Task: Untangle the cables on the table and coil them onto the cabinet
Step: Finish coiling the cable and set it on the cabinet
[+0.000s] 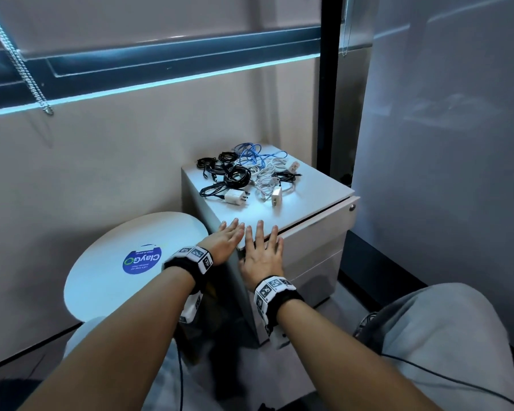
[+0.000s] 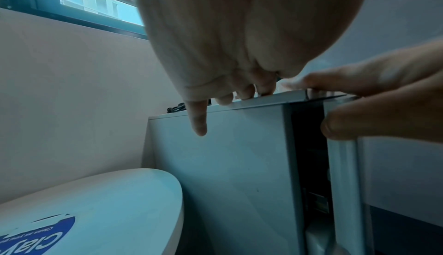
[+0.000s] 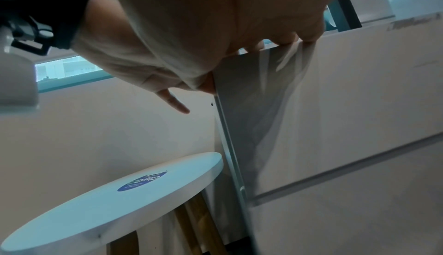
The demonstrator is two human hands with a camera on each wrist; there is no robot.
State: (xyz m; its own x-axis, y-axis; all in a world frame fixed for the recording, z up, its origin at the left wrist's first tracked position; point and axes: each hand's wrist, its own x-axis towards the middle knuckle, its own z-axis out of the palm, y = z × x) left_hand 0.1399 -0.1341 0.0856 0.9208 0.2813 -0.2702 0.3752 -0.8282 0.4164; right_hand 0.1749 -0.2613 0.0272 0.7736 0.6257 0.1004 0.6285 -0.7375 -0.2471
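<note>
Several coiled cables, black, blue and white, lie at the back of the grey cabinet's top, with white chargers among them. My left hand lies flat on the near corner of the top, fingers straight and holding nothing. My right hand rests beside it, straight fingers over the front edge above the top drawer. In the left wrist view the left fingers touch the cabinet's top edge. In the right wrist view the right fingertips sit on that edge.
A round white side table with a blue sticker stands left of the cabinet, against the beige wall. A frosted glass partition rises on the right. My grey-clad knees are close in front of the cabinet.
</note>
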